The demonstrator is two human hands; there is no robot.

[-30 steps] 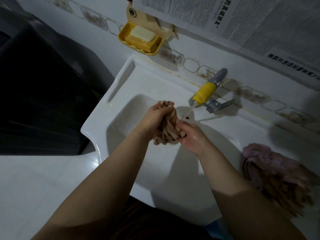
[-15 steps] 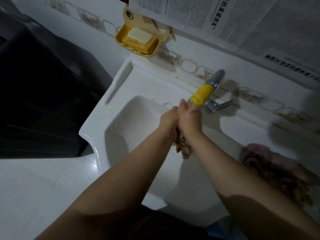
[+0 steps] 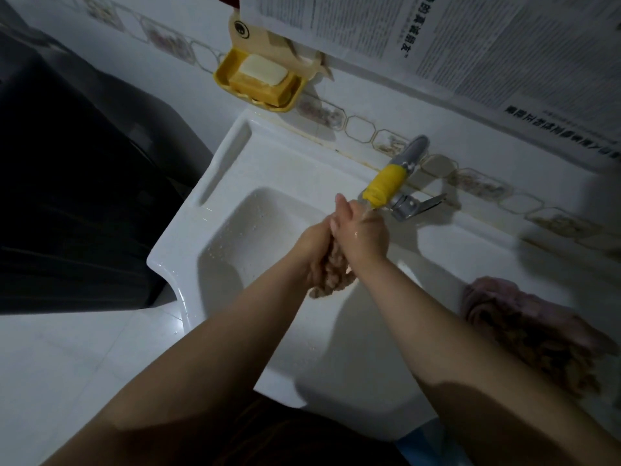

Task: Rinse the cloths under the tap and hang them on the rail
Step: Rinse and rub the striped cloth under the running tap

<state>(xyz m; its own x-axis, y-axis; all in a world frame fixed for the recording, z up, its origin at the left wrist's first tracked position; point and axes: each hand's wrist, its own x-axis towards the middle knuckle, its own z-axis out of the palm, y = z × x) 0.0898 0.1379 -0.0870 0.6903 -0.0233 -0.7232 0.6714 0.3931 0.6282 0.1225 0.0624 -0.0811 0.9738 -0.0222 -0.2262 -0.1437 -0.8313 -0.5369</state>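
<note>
A small brownish cloth (image 3: 331, 275) is squeezed between my two palms over the white sink (image 3: 215, 210), just below the tap (image 3: 386, 185) with its yellow sleeve. My left hand (image 3: 314, 245) grips the cloth from the left. My right hand (image 3: 361, 230) presses against it from the right, fingers pointing toward the spout. Only the cloth's lower end shows beneath the hands. A heap of pink and brown cloths (image 3: 524, 327) lies on the sink's right ledge. No rail is in view.
A yellow soap dish (image 3: 258, 79) with soap bars hangs on the tiled wall above the sink's back left corner. Printed paper (image 3: 470, 38) covers the wall behind the tap. A dark appliance (image 3: 74, 196) stands to the left.
My hands went from holding the cloth apart in the basin to pressing together around it right under the spout. Since half a second ago they have barely shifted.
</note>
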